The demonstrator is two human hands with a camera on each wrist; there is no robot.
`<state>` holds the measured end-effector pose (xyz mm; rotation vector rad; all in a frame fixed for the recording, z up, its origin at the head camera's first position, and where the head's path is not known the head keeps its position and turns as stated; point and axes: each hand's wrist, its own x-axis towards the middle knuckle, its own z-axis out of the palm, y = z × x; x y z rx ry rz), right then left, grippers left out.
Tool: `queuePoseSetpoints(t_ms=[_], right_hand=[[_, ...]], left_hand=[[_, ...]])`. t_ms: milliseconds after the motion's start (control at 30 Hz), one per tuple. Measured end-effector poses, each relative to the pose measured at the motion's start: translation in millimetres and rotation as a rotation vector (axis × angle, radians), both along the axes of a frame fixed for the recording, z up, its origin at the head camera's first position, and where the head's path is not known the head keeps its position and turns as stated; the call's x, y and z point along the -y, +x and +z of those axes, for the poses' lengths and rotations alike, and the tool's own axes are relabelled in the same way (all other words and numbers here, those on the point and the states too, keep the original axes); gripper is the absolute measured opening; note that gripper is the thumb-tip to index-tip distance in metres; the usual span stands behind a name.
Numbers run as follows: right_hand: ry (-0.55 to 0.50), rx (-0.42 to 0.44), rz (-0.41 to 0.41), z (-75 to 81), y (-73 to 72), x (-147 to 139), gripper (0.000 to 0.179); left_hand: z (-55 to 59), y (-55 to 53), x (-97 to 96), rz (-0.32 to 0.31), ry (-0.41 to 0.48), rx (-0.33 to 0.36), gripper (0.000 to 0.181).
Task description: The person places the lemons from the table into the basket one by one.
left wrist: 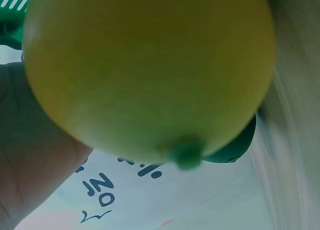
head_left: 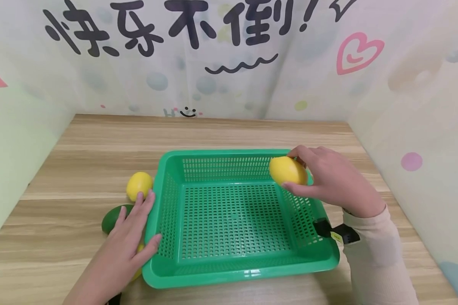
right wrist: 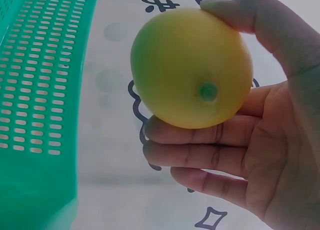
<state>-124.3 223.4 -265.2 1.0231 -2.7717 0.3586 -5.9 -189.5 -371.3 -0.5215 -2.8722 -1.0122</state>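
Note:
My right hand [head_left: 330, 180] holds a yellow lemon [head_left: 287, 170] over the right side of a green plastic basket [head_left: 236, 279]. In the right wrist view, the thumb lies on one side of that lemon [right wrist: 192, 70] and the fingers on the other. With fairly straight fingers, my left hand [head_left: 127, 239] rests along the basket's left rim. Just beyond its fingertips sits another lemon [head_left: 139, 185], and a dark green oval fruit [head_left: 113, 219] is partly hidden behind the fingers. Beneath the left hand, a third lemon [left wrist: 150, 75] fills much of the left wrist view.
The basket has slotted walls and a perforated floor [head_left: 233, 220], with no fruit lying inside. Everything stands on a wood-grain table [head_left: 80, 169]. A printed backdrop [head_left: 221, 97] rises behind the table, with pale walls at left and right.

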Motion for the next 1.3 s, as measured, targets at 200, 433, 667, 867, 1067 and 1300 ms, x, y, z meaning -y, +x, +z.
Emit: queuePoseSetpoints(t_ms=[200,433,667,867,1067,1300], right_hand=[[-0.005,-0.014,0.018,0.7,-2.4,2.7,0.041],[0.009,-0.007,0.032,1.6,-8.4,11.1,0.041],[0.017,0.012,0.029,-0.2,-11.9,14.5,0.042],[0.02,0.048,0.021,-2.8,-15.1,19.3,0.041],[0.039,0.042,0.045,-1.5,-20.1,25.0,0.044],[0.046,0.062,0.045,-1.8,-21.2,29.9,0.042]], left_hand=[[2.6,-0.6,1.6,-0.003,-0.002,0.014,0.082],[3.5,2.0,4.7,0.013,-0.004,0.028,0.081],[3.1,-1.1,4.9,0.008,-0.018,0.004,0.081],[1.6,-4.9,4.6,0.0,-0.004,0.002,0.081],[1.8,-4.5,4.7,-0.002,0.007,-0.008,0.081],[0.1,-4.1,4.4,0.005,0.0,-0.009,0.082]])
